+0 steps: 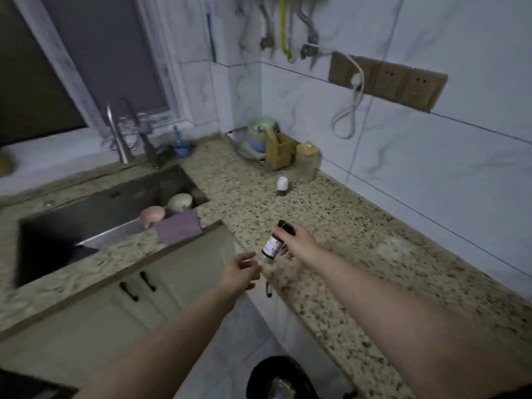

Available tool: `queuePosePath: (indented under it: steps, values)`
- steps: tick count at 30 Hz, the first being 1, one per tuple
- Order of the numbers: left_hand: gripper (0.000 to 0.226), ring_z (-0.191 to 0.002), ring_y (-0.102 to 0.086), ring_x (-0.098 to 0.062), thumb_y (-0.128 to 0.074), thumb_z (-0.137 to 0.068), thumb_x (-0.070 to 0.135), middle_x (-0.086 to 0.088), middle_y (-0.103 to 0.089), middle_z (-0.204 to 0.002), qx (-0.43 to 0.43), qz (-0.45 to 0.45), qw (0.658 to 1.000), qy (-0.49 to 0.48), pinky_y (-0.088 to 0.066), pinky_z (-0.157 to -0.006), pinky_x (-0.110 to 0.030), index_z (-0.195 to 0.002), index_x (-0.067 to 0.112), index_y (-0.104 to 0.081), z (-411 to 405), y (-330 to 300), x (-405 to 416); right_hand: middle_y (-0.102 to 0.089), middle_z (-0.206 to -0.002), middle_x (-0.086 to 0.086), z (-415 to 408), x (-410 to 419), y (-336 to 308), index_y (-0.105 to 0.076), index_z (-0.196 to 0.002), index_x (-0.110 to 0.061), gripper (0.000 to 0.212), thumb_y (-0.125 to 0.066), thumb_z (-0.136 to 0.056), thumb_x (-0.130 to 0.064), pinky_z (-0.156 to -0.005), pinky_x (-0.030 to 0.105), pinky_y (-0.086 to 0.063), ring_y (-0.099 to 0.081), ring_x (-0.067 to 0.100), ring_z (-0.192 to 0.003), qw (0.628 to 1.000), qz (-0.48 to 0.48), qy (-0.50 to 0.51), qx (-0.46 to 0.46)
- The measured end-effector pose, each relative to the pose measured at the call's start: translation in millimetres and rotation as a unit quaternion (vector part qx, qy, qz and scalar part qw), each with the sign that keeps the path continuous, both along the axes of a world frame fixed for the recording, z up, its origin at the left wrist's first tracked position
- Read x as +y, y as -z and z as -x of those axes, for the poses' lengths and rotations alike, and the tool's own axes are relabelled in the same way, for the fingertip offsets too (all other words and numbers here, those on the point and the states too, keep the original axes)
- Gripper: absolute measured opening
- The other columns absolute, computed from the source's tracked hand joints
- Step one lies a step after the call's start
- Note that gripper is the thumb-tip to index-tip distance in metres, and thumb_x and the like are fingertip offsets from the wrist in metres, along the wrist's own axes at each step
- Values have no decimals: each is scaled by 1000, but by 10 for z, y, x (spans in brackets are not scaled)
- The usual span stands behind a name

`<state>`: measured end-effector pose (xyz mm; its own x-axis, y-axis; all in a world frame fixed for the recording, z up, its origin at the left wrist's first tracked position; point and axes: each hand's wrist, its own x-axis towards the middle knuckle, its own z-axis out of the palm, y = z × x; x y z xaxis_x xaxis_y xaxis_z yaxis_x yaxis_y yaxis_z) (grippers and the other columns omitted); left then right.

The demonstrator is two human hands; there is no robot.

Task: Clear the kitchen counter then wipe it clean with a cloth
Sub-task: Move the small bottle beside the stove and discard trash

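Right hand (296,240) grips blurry, seemingly glass bottle (273,243)

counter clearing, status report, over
Right hand holds bottle above counter. Left hand open below it. Small white bottle remains; cloth untouched.

The room is sitting in dim, cool, bluish light, with no lamp showing and the window (86,53) looking dark grey. Shadows are lying soft and faint; the sink (72,226) basin is sinking into near-black. No hard glare is showing, only a dull sheen on the wall tiles (431,154). Everything is looking soft and grainy, and the forearms near the bottom edge are smearing with blur. Straight lines are bending toward the edges, the wide lens bowing the counter (345,226) and tile seams
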<state>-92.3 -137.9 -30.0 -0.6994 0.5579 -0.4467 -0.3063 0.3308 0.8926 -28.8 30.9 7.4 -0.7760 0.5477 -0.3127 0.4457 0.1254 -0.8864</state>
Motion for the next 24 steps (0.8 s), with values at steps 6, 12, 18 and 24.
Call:
queuePosePath:
  steps: [6, 12, 18, 24]
  values:
    - [28, -80, -62, -12, -65, -92, 15, 2, -65, -96, -13, -42, 996, -74, -48, -71, -25, -119, 17, -58, 538, -248, -2004, -64, -77, 7, 1006, -1964, -204, -61, -97, -18, 30, -61, -92, -48, -51, 28, -42, -58, 18, -57, 992, 21, -126, 21]
    - [32, -78, -63, -14, -73, -86, 14, -5, -56, -90, -6, -88, 976, -201, -47, -60, -17, -114, 11, -58, 701, -364, -3565, -62, -73, 4, 1663, -3665, -424, -65, -99, -15, 36, -62, -91, -50, -48, 26, -42, -56, 17, -58, 965, 6, -259, 38]
    - [34, -102, -70, -20, -68, -90, 25, -1, -62, -98, 13, -103, 955, -277, -51, -84, -27, -121, 13, -60, 752, -359, -4595, -61, -68, 5, 2031, -4850, -447, -60, -92, -17, 35, -63, -90, -52, -45, 23, -44, -53, 14, -47, 938, 31, -344, 23]
    - [31, -91, -71, -16, -62, -94, 32, 3, -72, -109, 16, -108, 928, -356, -51, -85, -35, -119, 14, -63, 886, -215, -5548, -66, -79, 4, 2395, -5860, -274, -64, -100, -15, 20, -73, -88, -28, -52, 23, -46, -57, 10, -52, 881, 134, -454, -12]
